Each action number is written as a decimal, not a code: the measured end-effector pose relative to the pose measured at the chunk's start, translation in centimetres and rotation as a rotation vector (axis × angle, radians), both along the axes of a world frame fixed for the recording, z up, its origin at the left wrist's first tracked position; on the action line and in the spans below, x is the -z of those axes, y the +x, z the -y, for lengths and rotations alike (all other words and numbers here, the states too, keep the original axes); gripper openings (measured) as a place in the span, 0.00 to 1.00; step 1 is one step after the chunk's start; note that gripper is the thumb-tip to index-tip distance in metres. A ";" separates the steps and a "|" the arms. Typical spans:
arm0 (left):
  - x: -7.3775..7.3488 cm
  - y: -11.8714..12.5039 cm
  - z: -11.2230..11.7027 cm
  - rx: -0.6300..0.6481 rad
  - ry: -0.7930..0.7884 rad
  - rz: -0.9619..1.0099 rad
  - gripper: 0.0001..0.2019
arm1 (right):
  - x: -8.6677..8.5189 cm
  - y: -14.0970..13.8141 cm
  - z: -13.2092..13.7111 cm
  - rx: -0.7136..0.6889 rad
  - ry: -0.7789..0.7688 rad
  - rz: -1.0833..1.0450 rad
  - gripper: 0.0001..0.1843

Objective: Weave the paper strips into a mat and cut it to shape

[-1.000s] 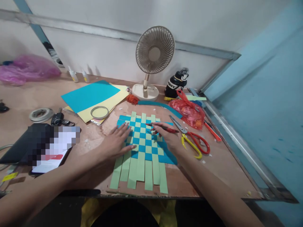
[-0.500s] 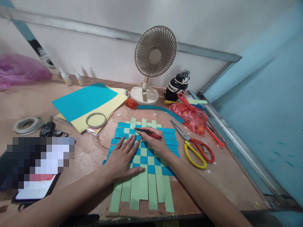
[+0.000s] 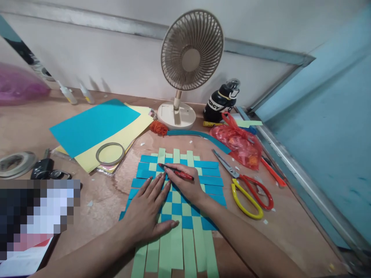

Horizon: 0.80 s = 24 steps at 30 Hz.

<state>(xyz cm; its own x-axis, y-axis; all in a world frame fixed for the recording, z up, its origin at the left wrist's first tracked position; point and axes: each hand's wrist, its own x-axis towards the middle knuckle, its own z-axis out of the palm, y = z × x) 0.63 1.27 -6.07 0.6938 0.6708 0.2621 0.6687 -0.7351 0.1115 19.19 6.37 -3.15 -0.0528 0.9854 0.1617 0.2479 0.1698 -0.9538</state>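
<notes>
Your left hand [image 3: 145, 214] lay palm down on the woven paper mat [image 3: 187, 222], its grip open and its fingers spread, with the fingertips [image 3: 150, 180] reaching the upper part of the weave. Your right hand [image 3: 185, 186] rested on the mat just beyond it, its grip closed on a red pen [image 3: 177, 174] held between thumb and fingers. The pen's tip pointed left, just above your left fingertips.

The mat lay flat on the wooden table [image 3: 286, 239], directly in front of you. It consisted of blue strips running crosswise and green strips running lengthwise, woven over and under in a checked pattern. The green strips extended past the blue ones toward you.

To the right of the mat lay scissors [image 3: 242, 204] with red and yellow handles, beside a red plastic bag [image 3: 240, 144]. Behind the mat lay a curved blue paper strip [image 3: 197, 135] and a tuft of orange yarn [image 3: 158, 128]. A white fan [image 3: 191, 50] and a black bottle [image 3: 220, 101] stood farther back. To the left, a blue paper sheet [image 3: 92, 127] lay on a yellow paper sheet [image 3: 130, 131], which carried a ring of tape [image 3: 110, 143]. A phone [image 3: 23, 264] at the lower left was partly pixelated.
</notes>
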 end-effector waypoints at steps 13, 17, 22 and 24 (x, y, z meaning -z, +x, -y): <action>-0.4 0.1 0.1 -0.018 0.051 -0.048 0.46 | -0.3 -0.3 -0.3 -0.083 0.093 0.015 0.10; -0.4 0.1 0.1 -0.018 0.052 -0.042 0.46 | -0.4 -0.4 -0.3 -0.093 0.094 0.011 0.08; -0.2 0.0 0.2 -0.019 0.040 -0.041 0.47 | -0.3 -0.3 -0.2 -0.111 0.090 0.080 0.11; -0.2 0.0 0.2 -0.020 0.030 -0.045 0.47 | -0.2 -0.2 -0.2 -0.090 0.100 0.101 0.10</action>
